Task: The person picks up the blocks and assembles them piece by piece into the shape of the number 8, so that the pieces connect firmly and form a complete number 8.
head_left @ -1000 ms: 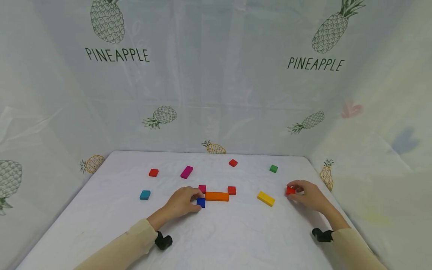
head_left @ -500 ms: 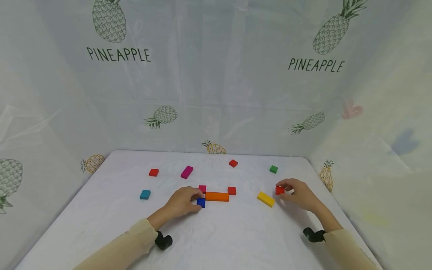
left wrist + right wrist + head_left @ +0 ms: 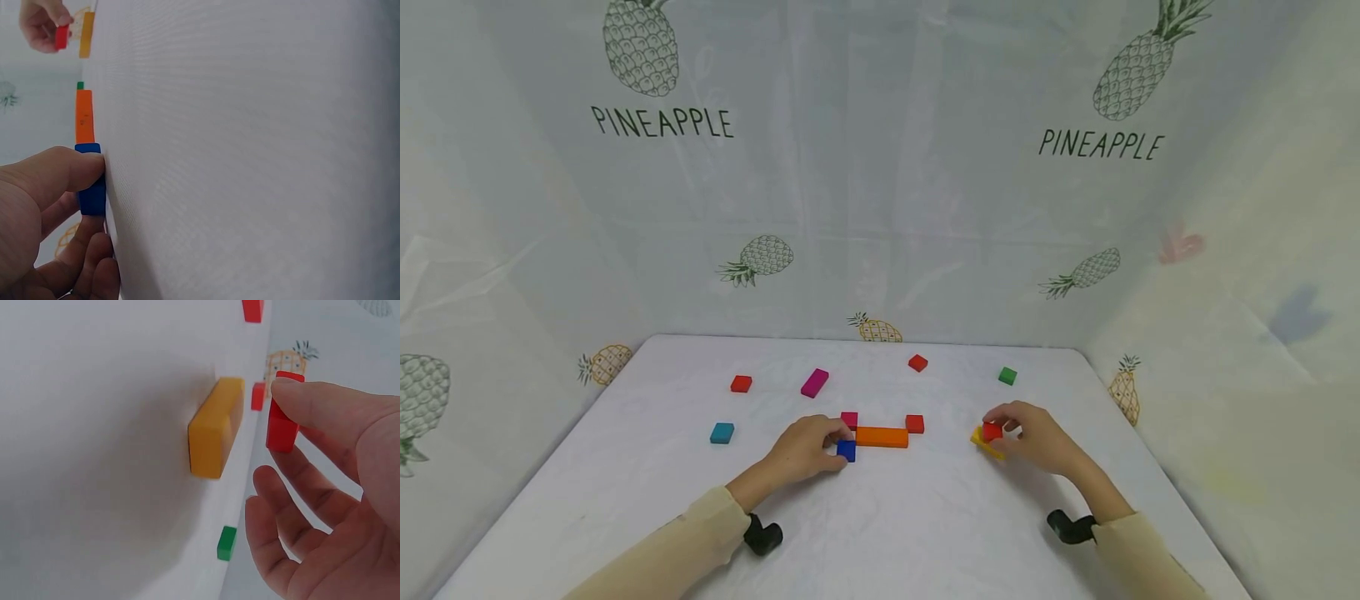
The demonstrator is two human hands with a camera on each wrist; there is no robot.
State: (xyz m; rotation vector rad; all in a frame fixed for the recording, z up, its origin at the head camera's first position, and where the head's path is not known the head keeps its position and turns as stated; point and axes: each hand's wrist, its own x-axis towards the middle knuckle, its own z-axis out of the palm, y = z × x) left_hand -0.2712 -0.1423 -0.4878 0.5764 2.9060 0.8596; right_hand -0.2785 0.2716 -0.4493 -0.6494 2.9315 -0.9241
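My left hand (image 3: 805, 446) pinches a dark blue block (image 3: 846, 452) between thumb and fingers. In the left wrist view that blue block stands at the near end of an orange block (image 3: 84, 117). Behind the orange block's ends sit a pink block (image 3: 849, 419), partly covered by my fingers, and a red block (image 3: 914, 423). My right hand (image 3: 1037, 437) holds another red block (image 3: 992, 432), raised off the table, with thumb and fingertips. From the head it overlaps a long yellow block (image 3: 981, 442); the right wrist view shows the two apart, the yellow one (image 3: 215, 431) lying on the table.
On the white table lie a teal block (image 3: 722, 432) and a red block (image 3: 741, 383) at left, a magenta block (image 3: 815, 382), a red block (image 3: 917, 362) at the back and a green block (image 3: 1008, 376) at right. A pineapple-print curtain (image 3: 880, 183) rises behind.
My right hand has moved left with the red block, from right of the yellow block to over it. The left hand stays in place on the blue block.
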